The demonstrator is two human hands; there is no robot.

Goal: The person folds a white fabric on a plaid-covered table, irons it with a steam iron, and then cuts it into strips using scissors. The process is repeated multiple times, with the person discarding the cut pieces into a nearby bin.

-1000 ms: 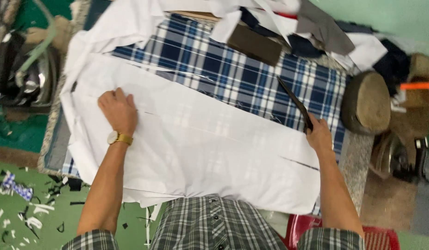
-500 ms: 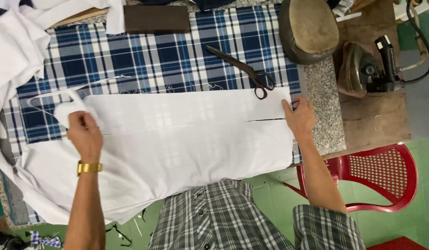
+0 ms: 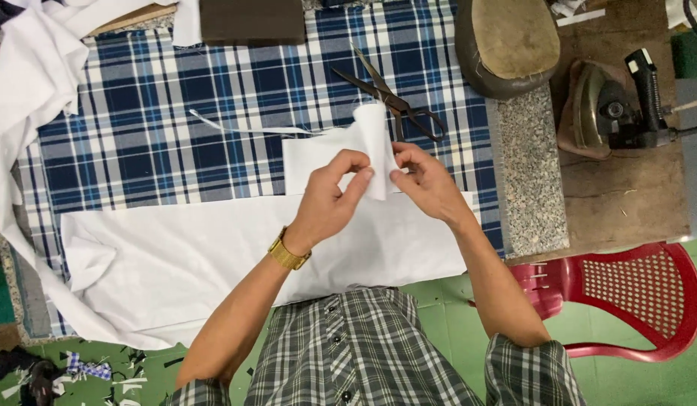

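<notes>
A small white cloth piece (image 3: pixel 326 154) is lifted at its right end over the blue plaid cloth (image 3: pixel 153 128) that covers the table. My left hand (image 3: pixel 329 201), with a gold watch at the wrist, pinches that raised end. My right hand (image 3: pixel 427 183) grips the same end from the right side. Below both hands a large white fabric sheet (image 3: pixel 213 259) lies flat along the table's near edge. Dark scissors (image 3: pixel 393 101) rest on the plaid just behind the raised cloth.
A dark pressing pad (image 3: pixel 510 45) sits at the stone table edge (image 3: pixel 525 188). An old iron (image 3: pixel 615 109) rests on a wooden stand at the right. A red plastic chair (image 3: pixel 634 293) stands at the lower right. More white fabric (image 3: pixel 25 83) piles at the left. Scraps litter the green floor.
Both hands left the big sheet's ends and came together at the middle. They picked up the end of a smaller white piece, which now lies apart from the large sheet.
</notes>
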